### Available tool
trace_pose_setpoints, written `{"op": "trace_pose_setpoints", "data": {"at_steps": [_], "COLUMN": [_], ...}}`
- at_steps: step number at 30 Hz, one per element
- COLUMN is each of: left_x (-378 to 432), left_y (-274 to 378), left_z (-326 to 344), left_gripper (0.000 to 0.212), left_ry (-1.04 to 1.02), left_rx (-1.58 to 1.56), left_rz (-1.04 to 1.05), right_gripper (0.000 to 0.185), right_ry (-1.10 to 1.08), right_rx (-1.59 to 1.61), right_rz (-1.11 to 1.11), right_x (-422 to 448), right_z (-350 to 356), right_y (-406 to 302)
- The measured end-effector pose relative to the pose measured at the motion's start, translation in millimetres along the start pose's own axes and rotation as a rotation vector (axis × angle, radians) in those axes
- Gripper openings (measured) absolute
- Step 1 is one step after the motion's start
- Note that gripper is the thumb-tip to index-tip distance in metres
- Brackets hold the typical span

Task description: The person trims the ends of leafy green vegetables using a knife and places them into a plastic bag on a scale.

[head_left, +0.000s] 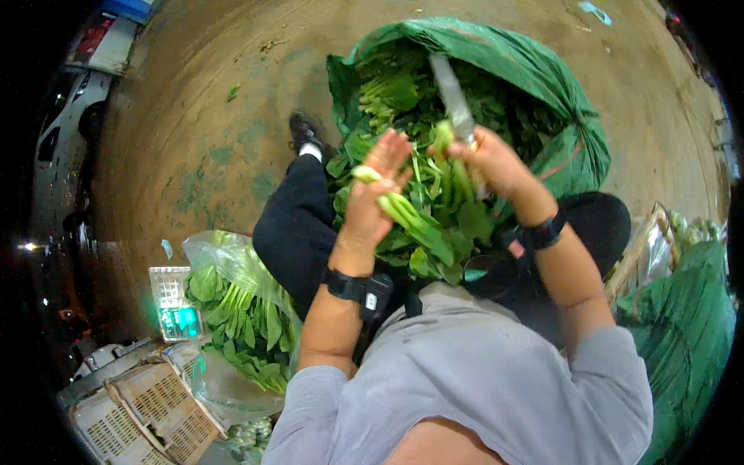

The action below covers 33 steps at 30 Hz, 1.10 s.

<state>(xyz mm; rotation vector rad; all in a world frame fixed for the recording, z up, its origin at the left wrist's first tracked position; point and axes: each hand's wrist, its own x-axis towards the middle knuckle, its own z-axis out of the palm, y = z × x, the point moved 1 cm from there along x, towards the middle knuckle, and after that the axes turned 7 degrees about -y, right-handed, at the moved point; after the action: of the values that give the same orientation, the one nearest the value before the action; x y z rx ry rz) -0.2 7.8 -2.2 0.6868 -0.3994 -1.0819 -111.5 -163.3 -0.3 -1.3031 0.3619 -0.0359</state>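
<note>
My left hand point(375, 186) holds a leafy green vegetable stalk point(407, 215) against the palm with the thumb, its pale cut end pointing up and left and its leaves towards my lap. A knife with a broad, blurred blade point(452, 96) is in my right hand point(494, 160), the blade pointing away from me. Another pale green stalk point(443, 136) lies at the fingers of that hand. Beneath both hands, a large green woven sack point(558, 81) lies open, full of leafy greens point(401, 93). More greens rest over its near edge, between my legs.
At the left, a clear plastic bag point(226, 247) holds bundled leafy greens point(238, 308), beside a white plastic basket point(168, 285) and stacked plastic crates point(163, 407). Another green sack point(680, 343) stands at the right. Parked vehicles point(75, 122) line the far left of the dirty floor point(192, 128).
</note>
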Motion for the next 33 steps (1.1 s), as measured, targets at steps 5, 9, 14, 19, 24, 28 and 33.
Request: {"op": "trace_pose_setpoints", "data": {"at_steps": [5,9,14,19,24,28,33], "left_x": [4,15,7,9,6,-2,3], "left_y": [-39,-22,-16,-9,-8,-8,-15], "left_z": [-27,-31,-38,-22,-22,-35,-29], "left_gripper": [0.047,0.037,0.038,0.033,0.017,0.023,0.049], "left_ry": [0.199,0.24,0.303,0.165,0.007,-0.05,0.203], "left_rx": [-0.173,-0.046,0.037,0.342,0.533,1.181,1.334], "left_rz": [-0.166,-0.164,-0.126,-0.175,-0.378,-0.29,-0.056], "right_gripper": [0.024,0.023,0.021,0.02,0.021,0.019,0.021], "right_ry": [0.108,0.016,0.106,-0.058,-0.137,-0.161,0.237], "right_rx": [-0.098,0.022,0.024,-0.42,-0.549,-0.745,-0.589], "right_rz": [0.051,0.122,0.088,0.033,0.082,0.189,0.044], "right_x": [30,41,45,39,16,-1,4], "right_z": [37,20,9,19,12,7,1], "right_y": [24,18,29,14,-2,-20,5]}}
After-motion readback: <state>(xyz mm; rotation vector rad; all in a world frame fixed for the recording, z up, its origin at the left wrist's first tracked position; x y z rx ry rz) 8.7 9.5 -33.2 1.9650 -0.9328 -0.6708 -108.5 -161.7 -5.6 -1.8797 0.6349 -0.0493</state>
